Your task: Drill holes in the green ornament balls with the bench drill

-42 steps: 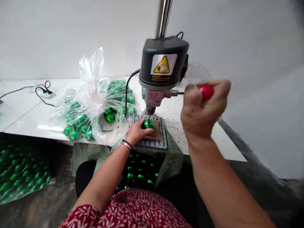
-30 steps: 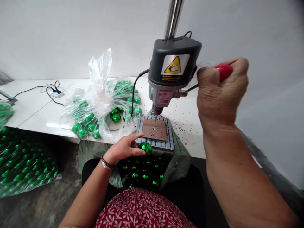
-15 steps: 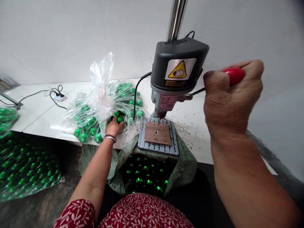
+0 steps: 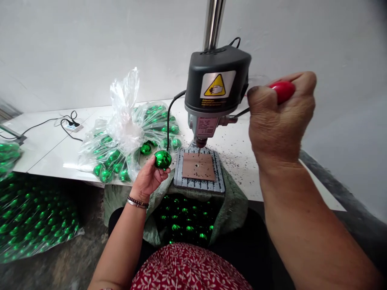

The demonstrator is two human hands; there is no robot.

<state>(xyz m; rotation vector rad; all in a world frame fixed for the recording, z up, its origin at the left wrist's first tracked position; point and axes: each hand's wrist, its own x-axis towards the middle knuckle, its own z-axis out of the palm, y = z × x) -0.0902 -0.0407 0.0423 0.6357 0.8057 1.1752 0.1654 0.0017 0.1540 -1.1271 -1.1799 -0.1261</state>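
My left hand [image 4: 149, 177] grips a shiny green bauble [image 4: 163, 160] between thumb and fingers, just left of the drill press table [image 4: 220, 183]. On that table lies a brown board [image 4: 198, 171] with a small hole near its middle. The drill press [image 4: 216, 86] points its bit down above the board, not touching it. My right hand [image 4: 279, 117] is wrapped round the red knob [image 4: 282, 92] of the press lever. Behind my left hand, an open clear plastic bag [image 4: 125, 131] holds many more green baubles.
Dark chips litter the white table [image 4: 242, 161]. A green woven sack [image 4: 234, 213] full of baubles hangs below the press. Another large bag of baubles [image 4: 36, 217] lies at lower left. A power strip [image 4: 73, 127] and black cords rest on the table at left.
My left hand has drawn a bauble out of the bag and moved it right, toward the drill press. My right hand still holds the lever knob. The view has shifted slightly.
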